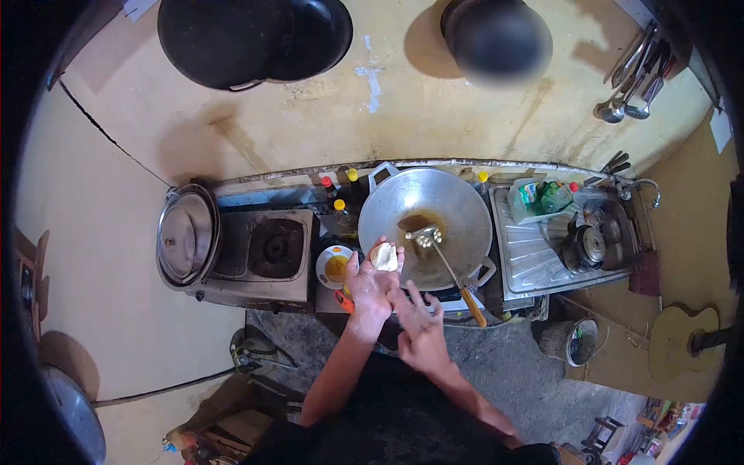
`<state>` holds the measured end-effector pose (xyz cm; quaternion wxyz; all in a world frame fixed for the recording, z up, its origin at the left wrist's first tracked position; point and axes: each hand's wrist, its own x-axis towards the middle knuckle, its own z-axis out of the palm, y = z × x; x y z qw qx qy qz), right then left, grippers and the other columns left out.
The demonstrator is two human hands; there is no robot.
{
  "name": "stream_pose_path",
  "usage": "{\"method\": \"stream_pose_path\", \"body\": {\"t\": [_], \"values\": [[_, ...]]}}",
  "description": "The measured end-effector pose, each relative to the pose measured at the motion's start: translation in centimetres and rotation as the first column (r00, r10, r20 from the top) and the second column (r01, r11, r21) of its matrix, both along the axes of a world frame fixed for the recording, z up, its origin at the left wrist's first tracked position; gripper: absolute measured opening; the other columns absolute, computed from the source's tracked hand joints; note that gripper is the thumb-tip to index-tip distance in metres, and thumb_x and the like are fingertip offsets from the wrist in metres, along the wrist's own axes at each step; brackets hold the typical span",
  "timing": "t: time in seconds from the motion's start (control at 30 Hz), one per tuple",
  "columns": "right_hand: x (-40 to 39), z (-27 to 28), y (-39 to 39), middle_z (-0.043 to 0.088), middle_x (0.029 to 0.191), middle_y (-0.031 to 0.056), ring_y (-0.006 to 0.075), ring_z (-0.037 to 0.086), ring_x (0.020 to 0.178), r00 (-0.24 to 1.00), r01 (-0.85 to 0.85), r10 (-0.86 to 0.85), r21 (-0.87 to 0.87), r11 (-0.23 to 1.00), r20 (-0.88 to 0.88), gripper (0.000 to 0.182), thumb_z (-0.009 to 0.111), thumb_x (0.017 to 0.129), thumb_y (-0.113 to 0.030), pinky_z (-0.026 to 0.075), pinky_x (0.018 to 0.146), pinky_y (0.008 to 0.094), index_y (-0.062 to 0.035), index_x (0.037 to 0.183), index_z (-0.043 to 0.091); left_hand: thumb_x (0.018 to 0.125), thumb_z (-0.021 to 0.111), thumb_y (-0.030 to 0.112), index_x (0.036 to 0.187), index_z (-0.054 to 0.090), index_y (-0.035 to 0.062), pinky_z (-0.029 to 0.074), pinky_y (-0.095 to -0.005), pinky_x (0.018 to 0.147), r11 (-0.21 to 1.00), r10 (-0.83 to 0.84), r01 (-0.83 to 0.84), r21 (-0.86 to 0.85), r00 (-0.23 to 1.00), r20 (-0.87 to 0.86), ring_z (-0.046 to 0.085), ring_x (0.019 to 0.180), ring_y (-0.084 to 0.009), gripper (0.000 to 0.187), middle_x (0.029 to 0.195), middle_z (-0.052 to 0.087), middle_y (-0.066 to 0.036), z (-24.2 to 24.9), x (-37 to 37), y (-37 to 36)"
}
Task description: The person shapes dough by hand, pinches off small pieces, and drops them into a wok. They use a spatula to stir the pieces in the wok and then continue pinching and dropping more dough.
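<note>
My left hand (372, 288) is turned palm up, with a pale, flattened round piece that looks like dough (384, 257) resting on its fingers. Close beside it, my right hand (423, 325) has its fingers apart and holds nothing; both hands look dusted with white powder. Behind them sits a large metal wok (457, 201) with some brown liquid in its bottom. A perforated ladle (425, 236) lies in the wok, its wooden handle (473, 307) reaching over the near rim. Left of my left hand is a white bowl (323, 273) holding something yellow. An orange object (344, 301) shows beside my left wrist.
A gas stove (263, 260) and a lidded pot (186, 232) stand at the left. Several bottles (339, 206) line the counter beside the wok. To the right is a metal sink (535, 263) with a kettle (590, 244). A bucket (570, 342) stands on the floor.
</note>
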<state>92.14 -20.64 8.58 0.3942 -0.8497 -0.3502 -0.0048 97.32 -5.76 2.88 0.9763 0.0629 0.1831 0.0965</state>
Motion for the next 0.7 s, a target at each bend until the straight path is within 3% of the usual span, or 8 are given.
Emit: {"method": "stream_pose_path", "body": {"t": [0.1,0.2,0.27,0.4,0.47,0.53,0.57,0.7], "values": [[1.0,-0.9,0.5,0.044,0.151,0.0109,0.0298,0.034,0.145,0.997,0.073,-0.072,-0.043,0.996,0.042,0.082,0.059,0.066,0.002,0.027,0.109,0.0533,-0.006,0.146,0.043,0.097,0.037,0.049,0.13,0.052,-0.0066,0.045,-0.044,0.103,0.998,-0.027,0.031,0.061,0.998,-0.053,0.057,0.111,-0.0362,0.066,0.115,0.061,-0.02,0.9,-0.1,-0.5],[0.3,0.4,1.2,0.045,0.151,0.0115,0.0323,0.036,0.144,0.998,-0.063,0.063,0.045,0.997,0.012,0.081,0.06,0.066,0.002,0.028,0.109,0.0528,-0.0054,0.145,0.045,0.097,0.035,0.05,0.13,0.053,-0.0049,0.045,-0.0427,0.103,0.994,-0.068,0.07,0.089,0.997,-0.029,0.058,0.11,-0.0351,0.066,0.114,0.061,-0.018,-0.7,0.1,-0.3],[0.2,0.2,0.5,0.046,0.15,0.0122,0.0326,0.036,0.143,1.0,-0.03,0.03,0.003,1.0,0.009,0.078,0.06,0.066,0.002,0.029,0.108,0.0529,-0.0039,0.143,0.047,0.098,0.035,0.05,0.131,0.052,-0.0039,0.045,-0.0421,0.103,0.99,-0.064,0.065,0.124,0.998,-0.017,0.058,0.11,-0.0351,0.066,0.115,0.061,-0.018,-1.3,0.0,0.1],[0.8,-1.6,0.2,0.046,0.15,0.0124,0.0323,0.036,0.143,0.999,0.034,-0.034,0.006,0.999,-0.01,0.079,0.06,0.065,0.003,0.029,0.108,0.0527,-0.0045,0.142,0.048,0.099,0.029,0.051,0.129,0.054,-0.0046,0.044,-0.0442,0.105,0.983,-0.053,0.081,0.166,0.985,-0.165,0.057,0.113,-0.0357,0.068,0.114,0.061,-0.019,0.9,0.0,-0.9],[1.1,-0.8,1.2,0.045,0.15,0.0126,0.0335,0.037,0.143,0.998,-0.055,0.054,0.083,0.995,0.026,0.08,0.06,0.064,0.003,0.03,0.108,0.052,-0.0049,0.143,0.047,0.099,0.029,0.053,0.128,0.055,-0.0034,0.044,-0.0429,0.105,0.979,-0.104,0.106,0.174,0.994,-0.021,0.057,0.114,-0.0346,0.068,0.114,0.062,-0.017,-2.4,0.5,-0.1],[0.6,-0.8,0.4,0.046,0.149,0.013,0.0336,0.036,0.143,0.999,-0.047,0.047,0.01,0.999,-0.008,0.081,0.059,0.064,0.004,0.03,0.108,0.0504,-0.0044,0.144,0.046,0.099,0.029,0.053,0.128,0.055,-0.0029,0.043,-0.0422,0.105,0.986,-0.114,0.102,0.135,0.99,0.088,0.058,0.113,-0.0343,0.068,0.113,0.063,-0.017,-1.6,1.1,0.4],[0.6,-1.2,-0.2,0.046,0.149,0.0131,0.0335,0.036,0.143,1.0,-0.019,0.019,-0.021,1.0,-0.019,0.081,0.059,0.064,0.004,0.031,0.108,0.0504,-0.0044,0.144,0.045,0.099,0.029,0.054,0.128,0.054,-0.003,0.043,-0.042,0.106,0.982,-0.064,0.076,0.173,0.995,-0.073,0.059,0.111,-0.0342,0.069,0.112,0.063,-0.016,-1.2,0.8,0.0],[1.7,-2.3,0.2,0.046,0.15,0.0133,0.0338,0.035,0.144,0.999,0.041,-0.041,-0.019,0.999,0.006,0.082,0.058,0.064,0.004,0.032,0.108,0.0503,-0.0042,0.145,0.045,0.099,0.028,0.055,0.129,0.053,-0.005,0.042,-0.0428,0.105,0.963,-0.102,0.119,0.243,0.991,-0.082,0.056,0.112,-0.0357,0.071,0.114,0.061,-0.02,0.7,0.5,-0.6]]}}
